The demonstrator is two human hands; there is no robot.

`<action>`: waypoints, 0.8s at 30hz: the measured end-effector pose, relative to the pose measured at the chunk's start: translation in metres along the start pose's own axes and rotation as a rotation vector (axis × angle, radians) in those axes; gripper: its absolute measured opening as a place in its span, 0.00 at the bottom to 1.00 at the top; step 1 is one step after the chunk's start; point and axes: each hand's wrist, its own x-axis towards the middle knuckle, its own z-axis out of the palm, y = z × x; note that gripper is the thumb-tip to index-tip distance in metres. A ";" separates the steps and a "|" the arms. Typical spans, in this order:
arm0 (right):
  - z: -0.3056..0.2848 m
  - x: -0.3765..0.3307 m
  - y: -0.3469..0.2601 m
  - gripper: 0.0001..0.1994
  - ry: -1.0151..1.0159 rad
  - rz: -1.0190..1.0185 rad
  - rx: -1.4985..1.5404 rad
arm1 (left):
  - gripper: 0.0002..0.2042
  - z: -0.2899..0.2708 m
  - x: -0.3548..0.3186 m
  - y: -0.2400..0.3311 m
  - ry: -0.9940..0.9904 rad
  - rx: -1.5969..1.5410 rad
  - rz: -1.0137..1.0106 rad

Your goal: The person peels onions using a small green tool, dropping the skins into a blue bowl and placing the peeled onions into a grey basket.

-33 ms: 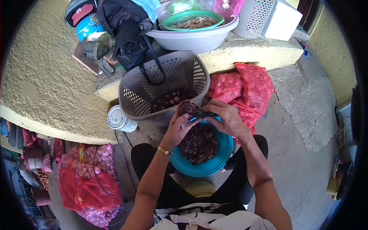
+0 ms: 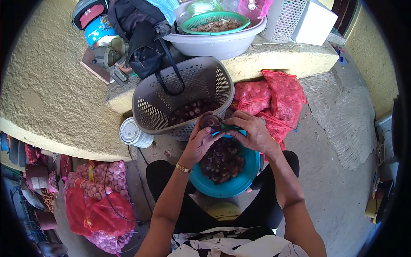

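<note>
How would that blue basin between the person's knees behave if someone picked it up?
The blue basin may feel light for its size, since the dark heap looks like loose, thin peelings. Its smooth, plastic-looking wall suggests it is fairly stiff with slight give. Tilting it could spill the heap, as no lid covers it.

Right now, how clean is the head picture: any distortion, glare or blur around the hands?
Head view: black fisheye rim, and the right-hand wall seems to bow; head view: left hand and right hand show no obvious motion blur; head view: white box very bright, while dark pieces in the teal basin lose fine detail.
</note>
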 end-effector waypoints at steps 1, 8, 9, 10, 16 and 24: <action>0.000 0.000 0.000 0.15 0.000 0.001 0.000 | 0.25 -0.001 0.000 -0.001 -0.001 0.000 -0.001; -0.006 0.001 0.001 0.16 0.002 -0.039 -0.023 | 0.25 0.001 0.002 -0.001 -0.031 0.096 -0.024; -0.007 0.001 0.001 0.16 -0.015 -0.039 -0.020 | 0.25 0.001 0.001 -0.001 -0.053 0.121 -0.027; -0.007 -0.001 0.005 0.16 -0.014 -0.040 -0.019 | 0.25 0.000 0.001 -0.001 -0.053 0.123 -0.026; -0.005 0.000 0.009 0.23 -0.025 0.150 0.316 | 0.23 -0.003 0.004 0.001 -0.103 0.194 -0.077; 0.017 0.002 0.020 0.31 -0.134 0.074 0.460 | 0.21 -0.005 0.002 0.008 -0.092 0.311 -0.088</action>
